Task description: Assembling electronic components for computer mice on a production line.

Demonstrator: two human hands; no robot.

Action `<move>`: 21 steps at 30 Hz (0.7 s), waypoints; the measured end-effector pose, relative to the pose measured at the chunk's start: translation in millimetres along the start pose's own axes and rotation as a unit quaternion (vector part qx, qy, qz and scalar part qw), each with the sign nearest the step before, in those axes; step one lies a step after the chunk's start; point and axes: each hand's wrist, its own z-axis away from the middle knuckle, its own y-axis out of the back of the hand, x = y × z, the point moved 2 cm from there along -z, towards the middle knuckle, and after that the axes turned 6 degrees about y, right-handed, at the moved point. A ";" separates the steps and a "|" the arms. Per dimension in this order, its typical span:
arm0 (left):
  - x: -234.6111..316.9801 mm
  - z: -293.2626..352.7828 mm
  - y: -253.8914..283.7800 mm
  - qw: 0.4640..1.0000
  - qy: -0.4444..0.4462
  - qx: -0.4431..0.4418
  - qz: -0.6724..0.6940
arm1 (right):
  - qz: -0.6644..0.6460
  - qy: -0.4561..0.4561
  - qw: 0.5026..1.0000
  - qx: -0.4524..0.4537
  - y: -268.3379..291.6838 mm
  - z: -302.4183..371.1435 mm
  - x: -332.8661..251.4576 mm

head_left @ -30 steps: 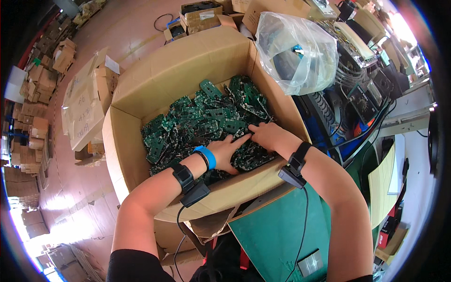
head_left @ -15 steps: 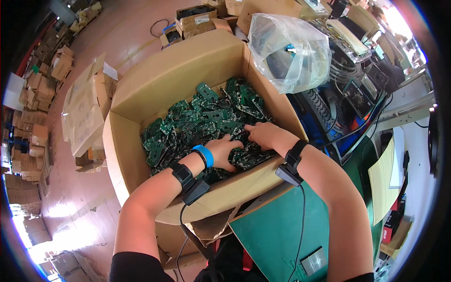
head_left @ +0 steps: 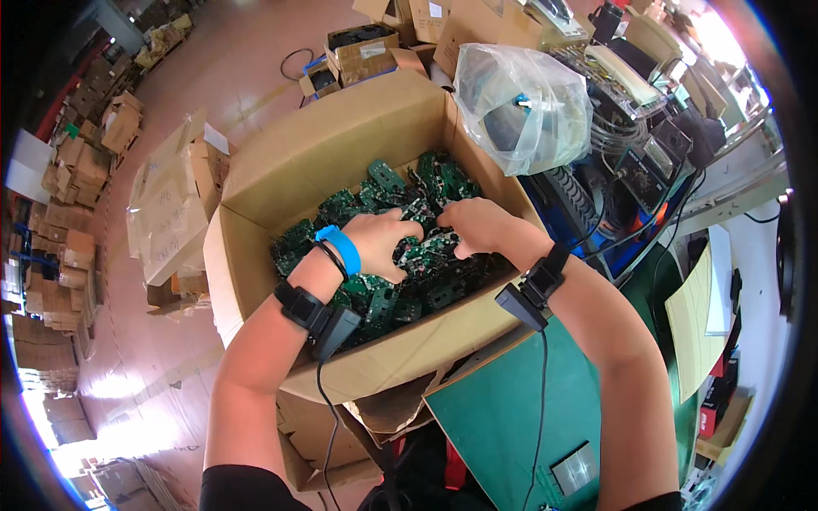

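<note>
A large open cardboard box [head_left: 328, 111] holds a deep heap of green circuit boards [head_left: 388, 176]. Both my hands are inside it, over the middle of the heap. My left hand [head_left: 379, 245], with a blue wristband [head_left: 342, 249], is curled with thumb and fingers around some of the boards. Close by on its right, my right hand [head_left: 482, 226] bends its fingers and thumb down onto boards too. Between the two hands lies a clump of small green boards [head_left: 422, 255]. Some fingertips are hidden among them.
A clear plastic bag [head_left: 524, 111] stands against the box's far right side, beside cables and electronic equipment [head_left: 648, 170]. A green tabletop [head_left: 503, 400] lies at the near right. Another taped carton [head_left: 175, 200] stands left. Black cords [head_left: 542, 409] hang from both wrist straps.
My left hand has moved up and slightly left, and my right hand up a little; boards between them look lifted or shifted. The view has moved slightly, so the box sits lower.
</note>
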 end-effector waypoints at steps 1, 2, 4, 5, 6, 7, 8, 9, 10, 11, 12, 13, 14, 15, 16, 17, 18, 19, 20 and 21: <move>0.3 2.9 7.2 1.000 0.001 0.001 -0.003 | -0.001 -0.003 1.000 0.021 3.8 -0.2 -2.8; 0.9 6.0 14.5 1.000 0.005 0.001 -0.015 | 0.000 -0.002 1.000 0.025 7.5 -0.7 -5.3; 6.1 12.2 31.5 1.000 0.000 0.008 -0.027 | 0.000 -0.007 0.998 0.063 18.9 1.5 -8.9; 8.1 15.5 39.8 1.000 -0.002 0.010 -0.030 | 0.001 -0.009 0.998 0.066 24.3 3.5 -10.0; 10.4 17.1 47.2 0.999 -0.013 0.025 -0.035 | 0.012 -0.005 0.997 0.080 35.3 8.6 -14.8; 15.6 22.4 57.1 0.998 -0.020 0.039 -0.042 | 0.022 0.002 0.995 0.096 46.6 12.9 -20.9; 22.5 28.3 67.3 0.998 -0.014 0.041 -0.040 | 0.024 0.018 0.993 0.111 55.7 17.1 -24.6; 26.7 35.1 74.6 0.998 -0.012 0.040 -0.043 | 0.022 0.020 0.993 0.114 66.3 19.9 -32.1; 31.6 38.0 80.9 0.998 -0.018 0.045 -0.045 | 0.020 0.004 0.996 0.091 77.5 25.4 -38.5; 36.7 41.1 86.4 0.997 -0.025 0.049 -0.046 | 0.017 -0.012 0.998 0.067 85.0 30.1 -43.0; 43.5 44.4 93.3 0.997 -0.033 0.052 -0.041 | 0.016 -0.014 0.997 0.075 93.2 36.1 -46.9; 49.3 47.3 98.6 0.997 -0.039 0.052 -0.044 | 0.016 -0.020 0.997 0.078 100.1 42.6 -51.5; 55.0 50.0 103.2 0.996 -0.045 0.056 -0.044 | 0.025 -0.032 0.997 0.072 106.3 49.3 -56.5; 61.6 51.9 107.9 0.996 -0.052 0.058 -0.044 | 0.032 -0.044 0.996 0.066 111.0 56.3 -59.8; 69.8 53.4 112.6 0.996 -0.052 0.052 -0.041 | 0.035 -0.016 0.993 0.111 114.9 65.2 -61.4; 78.5 54.3 115.5 0.996 -0.060 0.049 -0.044 | 0.034 -0.025 0.993 0.113 117.9 76.4 -62.5; 85.9 55.8 118.4 0.996 -0.069 0.052 -0.027 | 0.036 -0.030 0.993 0.104 127.9 88.7 -70.0; 92.9 56.8 118.1 0.995 -0.081 0.050 -0.006 | 0.035 -0.040 0.994 0.090 133.2 100.9 -76.8; 102.1 57.8 119.5 0.995 -0.090 0.041 -0.005 | 0.032 -0.045 0.995 0.086 136.4 111.7 -78.4; 115.4 61.0 122.0 0.993 -0.107 0.050 0.012 | 0.014 -0.063 0.993 0.100 138.7 127.8 -82.4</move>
